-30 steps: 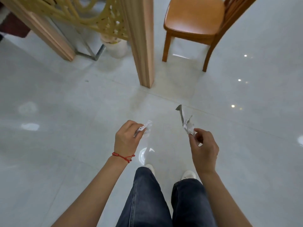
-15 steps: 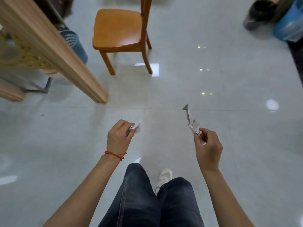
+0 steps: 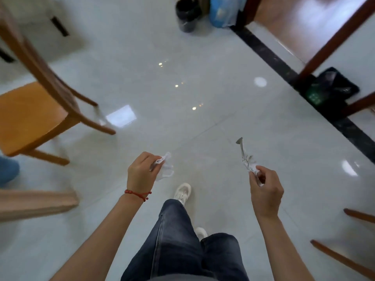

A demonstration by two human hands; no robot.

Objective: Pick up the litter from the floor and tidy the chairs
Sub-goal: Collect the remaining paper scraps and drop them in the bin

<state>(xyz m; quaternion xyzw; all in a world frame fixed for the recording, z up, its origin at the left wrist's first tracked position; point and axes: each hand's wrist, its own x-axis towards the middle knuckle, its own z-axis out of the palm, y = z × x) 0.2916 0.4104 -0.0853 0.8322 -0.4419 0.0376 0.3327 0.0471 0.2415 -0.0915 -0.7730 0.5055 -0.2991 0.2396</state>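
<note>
My left hand [image 3: 141, 173], with a red string at the wrist, pinches a crumpled white tissue [image 3: 164, 167] in front of me. My right hand [image 3: 265, 188] grips a twisted strip of printed paper [image 3: 244, 157] that sticks up and away from the fingers. Both hands hover above the glossy pale tile floor, over my jeans and white shoes. An orange wooden chair [image 3: 26, 116] stands at the left, its seat facing me and its legs on the floor.
A black bin [image 3: 187, 14] and a blue bag [image 3: 222, 11] sit at the far top. A dark floor strip [image 3: 284, 67] runs diagonally at the right, beside a dark basket [image 3: 329, 89] and reddish wooden legs [image 3: 328, 43]. Chair legs [image 3: 345, 258] show at bottom right; a pale beam [image 3: 36, 203] at left.
The view has swung right: the chair slid to the left edge, the bin and bag came nearer. Both hands keep holding their litter in the same pose.
</note>
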